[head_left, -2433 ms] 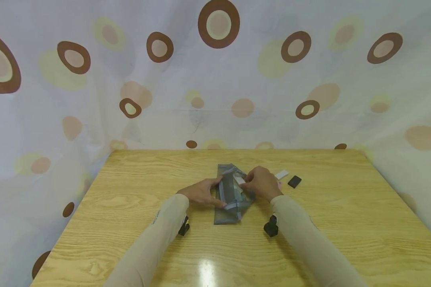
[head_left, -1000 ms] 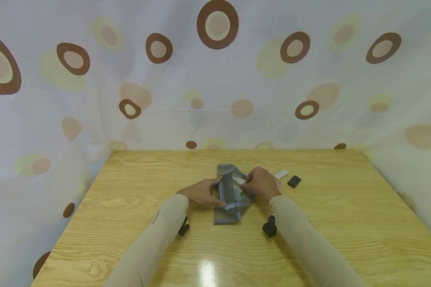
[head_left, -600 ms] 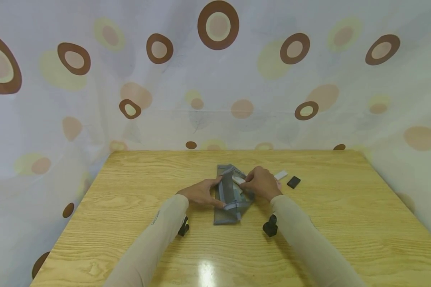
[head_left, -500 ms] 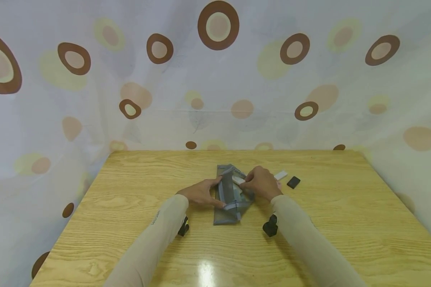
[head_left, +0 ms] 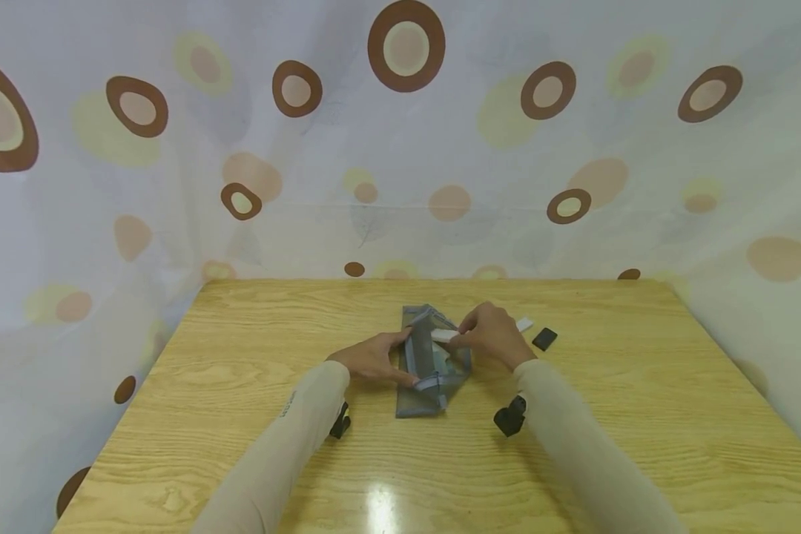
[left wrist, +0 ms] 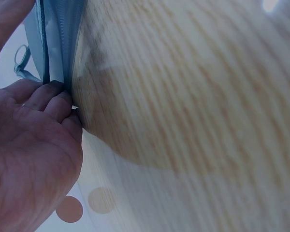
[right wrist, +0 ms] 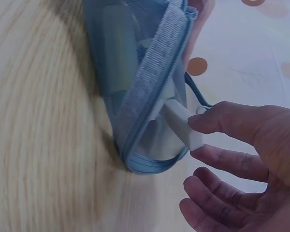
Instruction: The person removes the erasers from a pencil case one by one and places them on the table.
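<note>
A blue-grey mesh zipper pouch (head_left: 417, 402) lies at the middle of the table with its zipped mouth spread toward the right. My left hand (head_left: 374, 357) holds its left side, thumb near the front end and fingers near the back. In the left wrist view, curled fingers meet the pouch's edge (left wrist: 63, 34). My right hand (head_left: 495, 335) pinches a white block like an eraser (right wrist: 181, 124) between thumb and index finger at the mouth. The block's inner end is still inside. Through the mesh, the right wrist view shows a pale greenish block (right wrist: 120, 48).
Beyond my right hand lies another white block (head_left: 524, 325), partly hidden by it. A small black block (head_left: 544, 339) rests to its right. The wooden table (head_left: 240, 319) ends at a patterned curtain (head_left: 400, 222).
My right hand has shifted slightly up and to the right, and more of the white block shows at the mouth. A pink item behind that hand is now hidden. The left hand holds still.
</note>
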The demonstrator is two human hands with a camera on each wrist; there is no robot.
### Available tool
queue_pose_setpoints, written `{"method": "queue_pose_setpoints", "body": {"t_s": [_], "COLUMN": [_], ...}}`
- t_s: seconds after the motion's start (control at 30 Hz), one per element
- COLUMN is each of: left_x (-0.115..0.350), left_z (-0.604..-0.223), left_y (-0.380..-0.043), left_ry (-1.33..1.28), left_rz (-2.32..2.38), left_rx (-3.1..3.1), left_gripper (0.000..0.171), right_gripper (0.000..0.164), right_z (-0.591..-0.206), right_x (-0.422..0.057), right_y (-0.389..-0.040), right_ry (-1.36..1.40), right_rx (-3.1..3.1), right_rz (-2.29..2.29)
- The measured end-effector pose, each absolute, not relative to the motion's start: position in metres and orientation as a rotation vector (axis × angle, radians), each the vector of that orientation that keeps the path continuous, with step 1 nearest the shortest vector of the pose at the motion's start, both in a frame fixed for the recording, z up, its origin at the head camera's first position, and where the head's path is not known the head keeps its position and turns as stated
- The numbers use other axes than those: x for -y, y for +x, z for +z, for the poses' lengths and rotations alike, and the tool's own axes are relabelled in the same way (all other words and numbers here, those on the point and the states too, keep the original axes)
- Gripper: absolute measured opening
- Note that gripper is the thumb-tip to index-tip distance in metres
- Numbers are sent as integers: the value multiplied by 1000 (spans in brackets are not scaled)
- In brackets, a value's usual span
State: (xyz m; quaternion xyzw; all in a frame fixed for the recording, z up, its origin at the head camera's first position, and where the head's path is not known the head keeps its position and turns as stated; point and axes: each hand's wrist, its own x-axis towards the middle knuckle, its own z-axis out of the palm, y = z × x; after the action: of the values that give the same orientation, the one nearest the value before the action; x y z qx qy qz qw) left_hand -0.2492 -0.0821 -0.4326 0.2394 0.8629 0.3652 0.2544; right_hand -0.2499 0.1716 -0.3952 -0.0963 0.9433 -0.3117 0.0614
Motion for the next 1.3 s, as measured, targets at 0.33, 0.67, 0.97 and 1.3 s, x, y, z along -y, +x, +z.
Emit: {"method": "queue_pose_setpoints", "body": {"t_s": [0.33, 0.67, 0.97, 1.3], "left_x": [82, 82, 81, 80], "left_z": [-432, -433, -431, -434], "left_y": [-250, -251, -249, -252], "left_ry": [666, 675, 677, 697], "left_rz": [973, 990, 995, 986], "left_rx": [-2352, -2342, -2336, -2340], "left_gripper": [105, 105, 104, 105], "right_gripper": [25, 33, 40, 40], "right_z": [-381, -368, -362, -362], "right_x": [-188, -216, -240, -263], "right_y": [-244, -240, -236, -228], "right_ry": [-315, -316, -228, -208], "right_rx": [-2797, -2797, -2781, -2829], "right_rz": [-1013, -1050, -1126, -1077]}}
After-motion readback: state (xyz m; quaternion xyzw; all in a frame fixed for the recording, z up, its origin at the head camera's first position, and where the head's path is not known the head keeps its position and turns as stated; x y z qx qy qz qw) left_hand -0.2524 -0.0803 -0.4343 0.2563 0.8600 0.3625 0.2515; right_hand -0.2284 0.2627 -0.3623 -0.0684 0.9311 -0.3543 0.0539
